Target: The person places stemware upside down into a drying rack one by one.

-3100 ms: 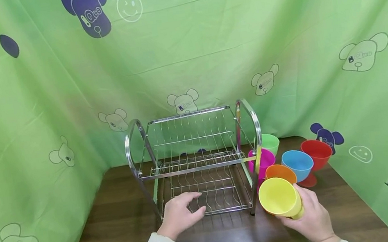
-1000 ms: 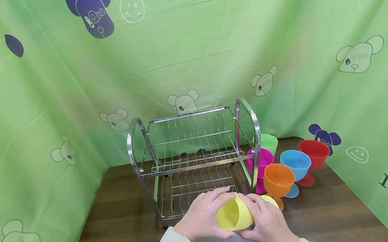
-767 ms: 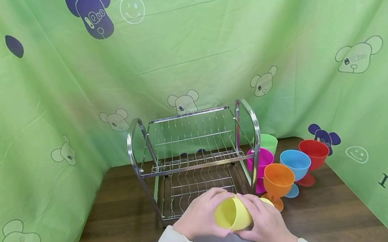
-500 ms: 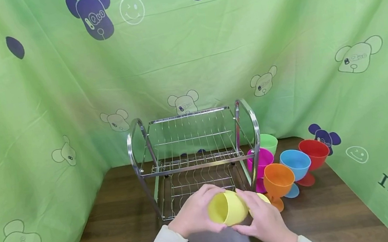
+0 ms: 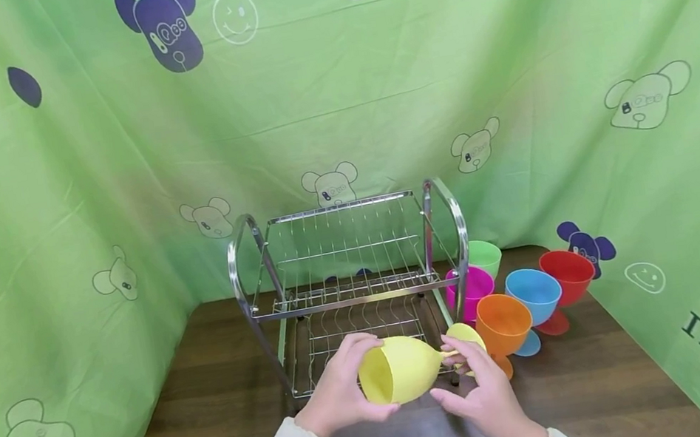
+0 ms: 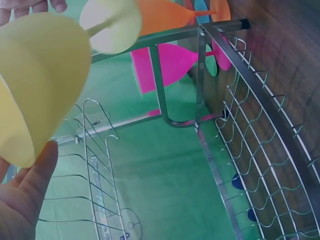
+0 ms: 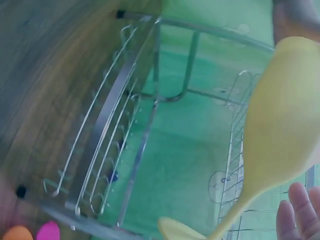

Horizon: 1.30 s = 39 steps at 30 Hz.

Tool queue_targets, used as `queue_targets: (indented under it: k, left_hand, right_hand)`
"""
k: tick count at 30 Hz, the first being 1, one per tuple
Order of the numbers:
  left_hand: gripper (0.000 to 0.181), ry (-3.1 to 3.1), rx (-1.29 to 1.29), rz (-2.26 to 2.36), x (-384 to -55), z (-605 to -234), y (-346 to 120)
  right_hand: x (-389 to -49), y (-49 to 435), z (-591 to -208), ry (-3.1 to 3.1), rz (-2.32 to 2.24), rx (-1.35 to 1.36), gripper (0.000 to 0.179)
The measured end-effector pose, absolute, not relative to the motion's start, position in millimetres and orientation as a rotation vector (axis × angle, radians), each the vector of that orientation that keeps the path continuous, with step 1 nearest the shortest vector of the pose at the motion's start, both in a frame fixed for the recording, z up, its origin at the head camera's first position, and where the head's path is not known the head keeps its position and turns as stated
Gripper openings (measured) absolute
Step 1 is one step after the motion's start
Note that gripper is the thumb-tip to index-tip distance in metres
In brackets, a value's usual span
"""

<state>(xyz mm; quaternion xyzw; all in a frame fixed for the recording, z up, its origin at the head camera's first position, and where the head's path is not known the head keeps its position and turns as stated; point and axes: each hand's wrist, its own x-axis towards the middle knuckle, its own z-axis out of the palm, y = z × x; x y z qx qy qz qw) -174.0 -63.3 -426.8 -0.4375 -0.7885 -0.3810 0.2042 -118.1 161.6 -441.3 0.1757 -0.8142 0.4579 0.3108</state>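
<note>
A yellow plastic goblet (image 5: 411, 367) lies tilted on its side in the air before the rack, mouth toward the left and foot toward the right. My left hand (image 5: 341, 391) grips its bowl near the rim, thumb below and fingers above. By the stem is my right hand (image 5: 493, 400), fingers extended near it and thumb spread apart. In the right wrist view its fingertips (image 7: 298, 212) show beside the bowl's lower end. Behind the goblet stands a two-tier chrome dish rack (image 5: 355, 300), its wire shelves bare.
Right of the rack, several goblets stand upright close together: orange (image 5: 504, 324), blue (image 5: 534, 295), red (image 5: 568, 276), magenta (image 5: 471, 291) and light green (image 5: 485, 258). The wooden table (image 5: 201, 403) is enclosed by a green printed curtain (image 5: 331, 87).
The yellow goblet came from the right, beside the others, to the front of the rack and turned sideways. My left hand took its bowl; my right hand slid from bowl toward stem, fingers spreading.
</note>
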Motion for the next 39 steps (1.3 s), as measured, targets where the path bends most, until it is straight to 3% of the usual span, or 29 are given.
queue_targets:
  k: [6, 11, 16, 23, 26, 31, 39]
  left_hand:
    - [0.085, -2.074, -1.167, -1.056, -172.3, -430.9, -65.4]
    - [0.088, -1.964, -1.159, -1.026, -172.7, -433.9, -65.1]
    - [0.09, -1.884, -1.194, -1.002, -175.3, -435.6, -63.6]
    - [0.091, -1.879, -1.265, -1.123, -178.1, -438.5, -66.3]
    - [0.09, -1.877, -1.279, -1.162, -178.6, -439.8, -66.2]
    - [0.086, -1.786, -1.293, -1.249, -180.1, -444.5, -61.0]
    - [0.071, -1.531, -1.334, -1.319, -184.6, -459.8, -50.0]
  right_hand:
    - [-118.0, 157.8, -443.6, -1.986, 1.533, 0.423, 0.049]
    - [-118.3, 156.2, -446.6, -1.965, 1.73, 0.338, 0.046]
    - [-118.6, 154.9, -440.8, -2.045, 1.977, 0.126, 0.015]
    - [-122.7, 158.5, -433.0, -2.116, 2.49, -0.128, 0.025]
    - [-123.6, 161.0, -434.0, -2.076, 2.654, -0.047, 0.021]
    - [-125.8, 162.6, -438.6, -1.914, 2.813, 0.311, 0.02]
    - [-131.9, 162.6, -444.8, -1.65, 2.926, 0.74, 0.032]
